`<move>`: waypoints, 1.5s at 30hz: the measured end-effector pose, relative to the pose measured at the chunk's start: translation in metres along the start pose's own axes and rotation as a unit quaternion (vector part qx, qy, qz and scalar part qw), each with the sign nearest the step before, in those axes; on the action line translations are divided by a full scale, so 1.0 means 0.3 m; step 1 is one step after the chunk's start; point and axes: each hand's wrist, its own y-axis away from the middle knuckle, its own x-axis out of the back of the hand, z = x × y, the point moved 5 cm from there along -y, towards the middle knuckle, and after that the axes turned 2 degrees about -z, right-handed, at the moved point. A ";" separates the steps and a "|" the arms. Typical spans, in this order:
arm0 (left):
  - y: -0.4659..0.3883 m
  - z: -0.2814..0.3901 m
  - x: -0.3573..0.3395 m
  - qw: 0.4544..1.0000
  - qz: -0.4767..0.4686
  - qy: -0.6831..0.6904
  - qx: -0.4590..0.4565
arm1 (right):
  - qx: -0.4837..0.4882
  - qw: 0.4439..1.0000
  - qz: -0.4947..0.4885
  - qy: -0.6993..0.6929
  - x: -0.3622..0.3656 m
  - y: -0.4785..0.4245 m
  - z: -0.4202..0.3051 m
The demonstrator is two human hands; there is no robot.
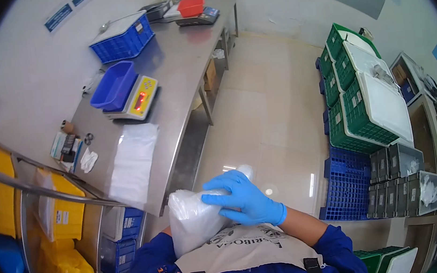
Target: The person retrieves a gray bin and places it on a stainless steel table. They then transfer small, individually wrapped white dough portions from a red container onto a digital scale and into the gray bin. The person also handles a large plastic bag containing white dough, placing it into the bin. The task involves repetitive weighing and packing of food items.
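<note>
A bulky white, translucent plastic bag is held against my apron. My right hand, in a blue glove, lies over the bag's upper right side with the fingers spread across it. My left hand is hidden behind the bag; only a bit of that wrist shows beside the sleeve. Ahead on the left, a stack of flat clear plastic bags lies on the steel table. Beyond it, a yellow and white digital scale with a lit red display carries a blue plastic tub.
A rack with yellow bins stands close on my left. Lidded green crates are stacked on the right, near a blue pallet and grey bins. A blue crate and another scale with a red tub stand farther along the table.
</note>
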 end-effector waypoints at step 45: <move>-1.973 1.571 1.545 0.878 0.383 0.142 -0.248 | -0.172 0.893 -0.133 -0.395 1.194 -1.240 2.299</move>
